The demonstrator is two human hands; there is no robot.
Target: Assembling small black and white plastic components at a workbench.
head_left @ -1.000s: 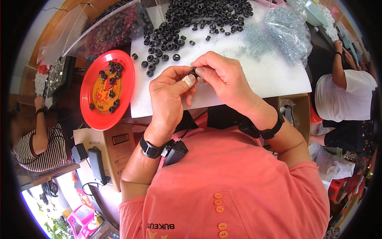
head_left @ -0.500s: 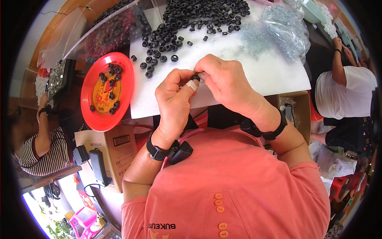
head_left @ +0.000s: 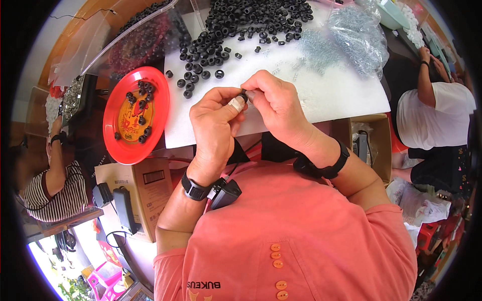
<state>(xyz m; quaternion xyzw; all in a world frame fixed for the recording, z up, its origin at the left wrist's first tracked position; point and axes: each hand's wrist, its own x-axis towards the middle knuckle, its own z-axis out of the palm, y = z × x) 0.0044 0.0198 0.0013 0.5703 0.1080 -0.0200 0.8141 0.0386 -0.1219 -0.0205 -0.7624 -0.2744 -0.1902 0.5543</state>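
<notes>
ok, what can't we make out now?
Black part, head view: mostly covered by the left hand and right hand.
Any second piece in the right hand's pinch, head view: hidden by its own grip.
Loose grey pieces, head view: too small for single shapes.
Pile of black parts, head view: cut off by the top edge.

Red round plastic plate (head_left: 161,110), yellow-orange centre (head_left: 126,120); black ring-shaped pieces (head_left: 256,17); coral buttoned shirt (head_left: 311,220); dark-and-white striped shirt (head_left: 57,195); tiny bits (head_left: 319,50), perhaps blue-grey.
</notes>
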